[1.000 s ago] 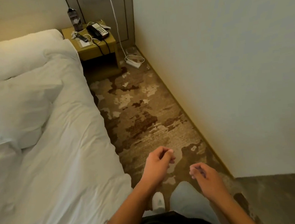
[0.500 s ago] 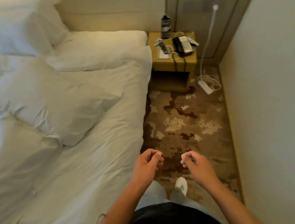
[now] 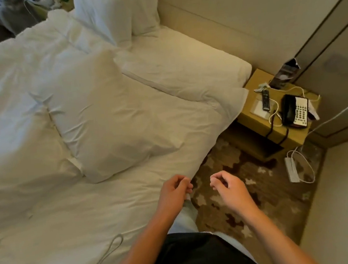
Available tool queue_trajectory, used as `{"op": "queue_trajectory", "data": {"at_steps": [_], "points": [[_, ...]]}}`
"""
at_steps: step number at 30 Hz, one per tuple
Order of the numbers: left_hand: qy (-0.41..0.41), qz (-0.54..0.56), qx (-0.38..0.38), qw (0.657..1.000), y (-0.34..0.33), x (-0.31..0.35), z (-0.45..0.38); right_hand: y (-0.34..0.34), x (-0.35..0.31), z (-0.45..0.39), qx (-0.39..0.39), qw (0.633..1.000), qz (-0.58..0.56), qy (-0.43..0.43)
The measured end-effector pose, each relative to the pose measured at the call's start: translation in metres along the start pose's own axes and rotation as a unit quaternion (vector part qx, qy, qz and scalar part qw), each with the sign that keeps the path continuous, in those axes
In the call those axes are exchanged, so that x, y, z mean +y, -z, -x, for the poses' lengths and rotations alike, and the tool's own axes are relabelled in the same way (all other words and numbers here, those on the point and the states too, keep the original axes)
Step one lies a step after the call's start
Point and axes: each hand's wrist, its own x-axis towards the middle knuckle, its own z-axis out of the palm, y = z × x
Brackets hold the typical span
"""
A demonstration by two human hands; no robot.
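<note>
I stand beside a white bed [image 3: 50, 216], at its right edge. My left hand [image 3: 174, 191] hangs over the edge of the duvet with its fingers loosely curled and nothing in it. Just to the right, over the patterned carpet [image 3: 259, 198], my right hand [image 3: 228, 187] is also loosely curled and holds nothing. A large white pillow [image 3: 108, 116] lies askew on the duvet ahead of my hands. A flatter pillow [image 3: 184, 67] lies by the headboard, and another [image 3: 116, 12] stands upright at the back.
A low wooden nightstand [image 3: 258, 116] at the bed's head carries a telephone [image 3: 295, 109], a remote [image 3: 265, 102] and a dark bag [image 3: 285, 75]. A white power strip [image 3: 291, 169] with cable lies on the floor. A wall [image 3: 343, 201] closes the right side. A thin cable [image 3: 108, 255] lies on the duvet.
My view has swung left from the carpet aisle onto the bed and closer to the nightstand. Both hands stay loosely curled and have drawn nearer to each other.
</note>
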Motion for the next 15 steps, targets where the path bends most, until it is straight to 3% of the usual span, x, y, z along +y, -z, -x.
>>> {"op": "queue_trajectory", "data": {"at_steps": [8, 15], "points": [[-0.023, 0.063, 0.004, 0.998, -0.025, 0.116, -0.12, 0.053, -0.037, -0.129, -0.053, 0.997, 0.059, -0.014], [0.034, 0.14, 0.168, 0.975, 0.012, 0.154, -0.225, 0.036, -0.095, -0.302, -0.18, 0.974, 0.124, 0.064]]}}
